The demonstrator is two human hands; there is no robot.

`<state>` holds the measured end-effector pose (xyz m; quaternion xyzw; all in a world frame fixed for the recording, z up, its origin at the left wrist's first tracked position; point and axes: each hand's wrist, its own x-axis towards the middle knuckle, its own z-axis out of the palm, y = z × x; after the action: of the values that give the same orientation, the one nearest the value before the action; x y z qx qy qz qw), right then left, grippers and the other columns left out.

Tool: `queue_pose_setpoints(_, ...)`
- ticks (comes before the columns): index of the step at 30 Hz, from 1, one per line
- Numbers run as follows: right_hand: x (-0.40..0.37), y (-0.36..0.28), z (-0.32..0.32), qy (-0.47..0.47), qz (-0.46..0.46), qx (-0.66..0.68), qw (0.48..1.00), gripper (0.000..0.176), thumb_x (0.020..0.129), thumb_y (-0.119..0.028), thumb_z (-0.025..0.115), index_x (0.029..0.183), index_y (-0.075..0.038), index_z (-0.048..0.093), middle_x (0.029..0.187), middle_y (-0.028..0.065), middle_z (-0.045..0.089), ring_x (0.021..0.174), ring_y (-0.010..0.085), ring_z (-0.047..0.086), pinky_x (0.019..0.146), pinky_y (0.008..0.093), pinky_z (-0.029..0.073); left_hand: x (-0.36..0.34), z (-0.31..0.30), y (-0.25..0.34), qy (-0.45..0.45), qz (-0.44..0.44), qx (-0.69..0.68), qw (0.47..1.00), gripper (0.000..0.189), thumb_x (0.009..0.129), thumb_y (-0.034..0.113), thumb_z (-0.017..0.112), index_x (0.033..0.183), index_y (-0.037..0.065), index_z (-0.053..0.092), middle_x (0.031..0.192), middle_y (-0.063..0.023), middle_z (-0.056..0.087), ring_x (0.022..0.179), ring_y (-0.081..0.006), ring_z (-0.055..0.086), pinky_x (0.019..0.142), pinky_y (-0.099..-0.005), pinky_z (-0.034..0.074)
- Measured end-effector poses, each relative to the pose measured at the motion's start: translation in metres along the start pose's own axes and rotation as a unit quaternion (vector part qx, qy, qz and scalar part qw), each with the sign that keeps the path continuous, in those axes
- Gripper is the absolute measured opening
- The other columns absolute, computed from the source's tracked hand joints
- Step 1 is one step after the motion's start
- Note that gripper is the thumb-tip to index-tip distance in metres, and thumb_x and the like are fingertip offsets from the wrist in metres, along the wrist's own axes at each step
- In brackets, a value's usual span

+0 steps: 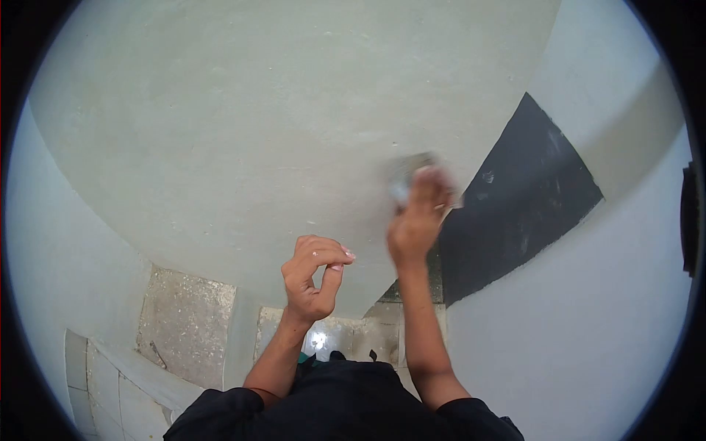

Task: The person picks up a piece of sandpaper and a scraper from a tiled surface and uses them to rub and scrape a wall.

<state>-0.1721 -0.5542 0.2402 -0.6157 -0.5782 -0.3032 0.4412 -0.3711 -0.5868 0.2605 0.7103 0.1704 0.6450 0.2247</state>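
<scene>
My right hand (423,213) is pressed on a flat greyish pad or sheet (412,165) against the pale wall (243,132), close to the left edge of a dark grey panel (522,198). Both the hand's fingers and the pad are smeared by motion, so what the pad is cannot be made out. Left of it, my left hand (312,275) hovers in front of the wall's lower part, its fingers curled and the thumb meeting the index fingertip in a ring. White specks mark its fingers, and no object shows between them.
Below lies a speckled, stained floor (187,320) with shiny tiles near my body. A tiled ledge (118,389) is at the lower left. Side walls stand left and right (573,323), and a dark object (689,220) sits at the far right edge.
</scene>
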Motion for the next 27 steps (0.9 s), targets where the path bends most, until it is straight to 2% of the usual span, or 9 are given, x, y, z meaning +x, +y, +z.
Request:
queue_pose_setpoints(4,0.035,-0.032,0.006,0.132,0.053,0.031,0.989,0.065,0.097,-0.020,0.052,0.157,-0.004,0.032,0.164,0.0174,0.026,0.154,0.0373,0.016,0.123,0.0552,0.006,0.003,-0.004,0.001,0.001,0.005,0.003,1.000,0.019,0.077,-0.008,0.059,0.086,0.004,0.070,0.080,-0.0072,0.070,0.080,-0.0221,0.068,0.082,-0.0332,0.045)
queue_pose_setpoints(7,-0.039,-0.059,0.065,-0.024,-0.082,0.067,0.994,0.060,0.097,-0.021,0.050,0.154,-0.009,0.039,0.163,0.0094,0.032,0.153,0.0315,0.022,0.123,0.0545,0.013,0.013,-0.002,0.008,-0.009,0.028,0.001,1.000,0.018,0.077,-0.009,0.055,0.085,0.001,0.069,0.081,-0.0101,0.069,0.083,-0.0242,0.066,0.082,-0.0358,0.047)
queue_pose_setpoints(11,-0.047,-0.044,0.052,-0.118,-0.124,0.079,0.982,0.060,0.096,-0.017,0.051,0.155,-0.012,0.039,0.163,0.0086,0.033,0.153,0.0305,0.024,0.123,0.0533,0.014,0.022,-0.007,0.013,-0.004,0.048,0.025,0.999,0.020,0.076,-0.010,0.054,0.085,0.001,0.068,0.082,-0.0107,0.069,0.083,-0.0237,0.065,0.082,-0.0353,0.048)
queue_pose_setpoints(15,0.057,-0.025,-0.019,0.100,0.040,0.031,0.994,0.063,0.097,-0.016,0.052,0.156,-0.007,0.034,0.163,0.0115,0.032,0.153,0.0308,0.024,0.123,0.0543,0.009,0.017,-0.024,0.008,0.030,0.028,0.023,0.999,0.020,0.076,-0.009,0.056,0.086,0.003,0.069,0.080,-0.0090,0.069,0.080,-0.0228,0.066,0.081,-0.0337,0.046)
queue_pose_setpoints(18,0.064,-0.058,0.002,0.133,0.008,0.064,0.989,0.063,0.096,-0.015,0.053,0.156,-0.004,0.034,0.163,0.0138,0.031,0.153,0.0314,0.023,0.123,0.0549,0.007,0.017,-0.028,0.008,0.056,0.020,0.009,0.998,0.021,0.076,-0.009,0.057,0.086,0.004,0.070,0.080,-0.0077,0.069,0.079,-0.0224,0.067,0.081,-0.0331,0.046)
queue_pose_setpoints(20,0.013,-0.077,0.048,0.018,-0.070,0.031,0.997,0.062,0.094,-0.013,0.052,0.154,-0.004,0.038,0.162,0.0125,0.033,0.151,0.0320,0.028,0.121,0.0553,0.018,0.019,-0.025,0.010,0.056,0.029,0.006,0.998,0.021,0.076,-0.010,0.055,0.085,0.002,0.069,0.080,-0.0087,0.069,0.080,-0.0228,0.066,0.080,-0.0336,0.047)
queue_pose_setpoints(22,-0.039,-0.090,0.067,-0.144,-0.163,0.137,0.967,0.064,0.092,-0.011,0.051,0.154,-0.005,0.039,0.163,0.0111,0.033,0.150,0.0320,0.031,0.120,0.0542,0.022,0.025,-0.025,0.013,0.042,0.053,0.017,0.998,0.019,0.077,-0.011,0.052,0.084,0.000,0.066,0.081,-0.0107,0.069,0.083,-0.0236,0.064,0.078,-0.0347,0.050)
queue_pose_setpoints(25,-0.015,-0.060,0.046,-0.055,-0.134,0.016,0.989,0.067,0.090,-0.012,0.055,0.155,-0.006,0.038,0.163,0.0108,0.033,0.151,0.0307,0.028,0.122,0.0523,0.019,0.023,-0.035,0.015,0.040,0.053,0.024,0.997,0.020,0.077,-0.011,0.052,0.085,0.000,0.067,0.080,-0.0106,0.069,0.083,-0.0234,0.064,0.078,-0.0345,0.049)
queue_pose_setpoints(27,0.043,-0.039,0.006,0.040,-0.032,0.032,0.998,0.065,0.092,-0.011,0.055,0.155,-0.007,0.038,0.164,0.0119,0.030,0.153,0.0322,0.024,0.123,0.0520,0.014,0.020,-0.039,0.015,0.051,0.037,0.032,0.997,0.021,0.076,-0.010,0.055,0.085,0.003,0.069,0.080,-0.0085,0.070,0.080,-0.0224,0.067,0.080,-0.0333,0.047)
